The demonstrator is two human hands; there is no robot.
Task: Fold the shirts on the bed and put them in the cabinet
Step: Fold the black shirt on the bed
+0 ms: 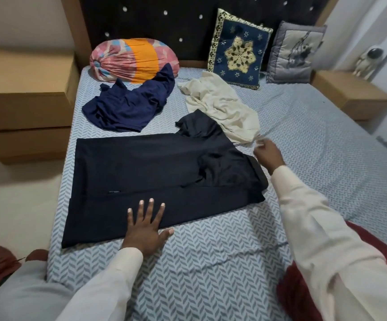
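A black shirt (pixel 146 172) lies spread flat across the bed (pixel 211 262), its near long edge folded over and one sleeve sticking up at the far side. My left hand (pixel 145 225) presses flat on its near edge, fingers straight and spread. My right hand (pixel 267 154) hovers just past the shirt's right end, fingers loosely curled, holding nothing, next to the corner of a crumpled cream shirt (pixel 220 107). A crumpled navy blue shirt (pixel 130 103) lies farther back on the left.
A round striped bolster (pixel 132 59), a blue embroidered cushion (pixel 238 52) and a grey cushion (pixel 294 54) lean at the headboard. Wooden bedside units stand left (pixel 25 93) and right (pixel 350 93). A red cloth (pixel 303 286) lies at the bed's near right.
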